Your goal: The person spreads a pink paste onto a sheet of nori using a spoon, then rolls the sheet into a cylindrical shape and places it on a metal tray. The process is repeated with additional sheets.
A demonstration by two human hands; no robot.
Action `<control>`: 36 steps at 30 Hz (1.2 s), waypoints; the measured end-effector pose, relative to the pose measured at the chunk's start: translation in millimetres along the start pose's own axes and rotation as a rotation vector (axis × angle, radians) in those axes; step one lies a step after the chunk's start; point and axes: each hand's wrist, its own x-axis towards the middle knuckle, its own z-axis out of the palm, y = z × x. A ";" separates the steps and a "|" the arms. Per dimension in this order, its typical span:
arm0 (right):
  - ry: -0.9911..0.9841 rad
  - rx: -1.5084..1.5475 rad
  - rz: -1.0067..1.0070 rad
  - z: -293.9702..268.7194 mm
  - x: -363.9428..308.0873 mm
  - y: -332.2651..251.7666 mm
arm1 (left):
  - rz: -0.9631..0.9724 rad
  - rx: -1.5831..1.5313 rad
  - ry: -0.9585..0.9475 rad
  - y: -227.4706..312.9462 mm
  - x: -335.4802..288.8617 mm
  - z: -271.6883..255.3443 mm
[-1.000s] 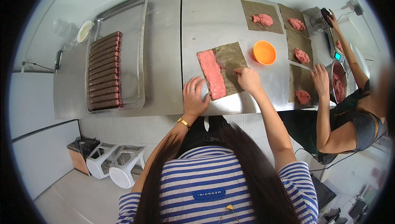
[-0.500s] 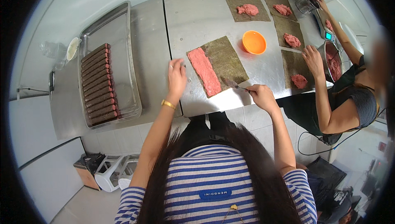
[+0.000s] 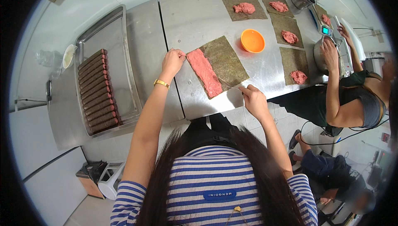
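Note:
A dark green seaweed sheet [image 3: 230,60] lies in front of me, with a flat band of pink minced meat [image 3: 204,71] spread along its left side. At the sheet's upper left corner, the fingers of my left hand [image 3: 173,63] are pinched together on the edge. My right hand [image 3: 255,101] is closed round the handle of a thin metal spatula [image 3: 231,86], whose blade is low over the sheet's lower edge beside the meat. An orange bowl [image 3: 253,41] stands just beyond the sheet's right side.
Several seaweed sheets with lumps of mince [image 3: 289,37] lie farther right. On the left, a metal tray [image 3: 129,76] holds a row of filled seaweed rolls [image 3: 97,89]. A co-worker's hand [image 3: 329,54] is over a metal pot [image 3: 318,56], near a scale [image 3: 326,31]. A seam crosses the steel table [image 3: 145,35].
My left hand has moved up to the sheet's corner and its fingers have closed. My right hand has shifted slightly left with the spatula. The co-worker's hands have moved to the pot's side.

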 end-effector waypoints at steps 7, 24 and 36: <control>0.025 -0.016 0.068 8.8 1.7 -1.3 | -0.039 0.007 0.020 -0.4 6.0 2.5; -0.013 -0.034 -0.085 36.1 0.3 -32.2 | -0.332 -0.567 -0.298 7.3 15.8 1.8; 0.190 -0.132 -0.006 77.6 22.2 -55.0 | -0.434 -0.672 -0.303 15.6 11.0 1.3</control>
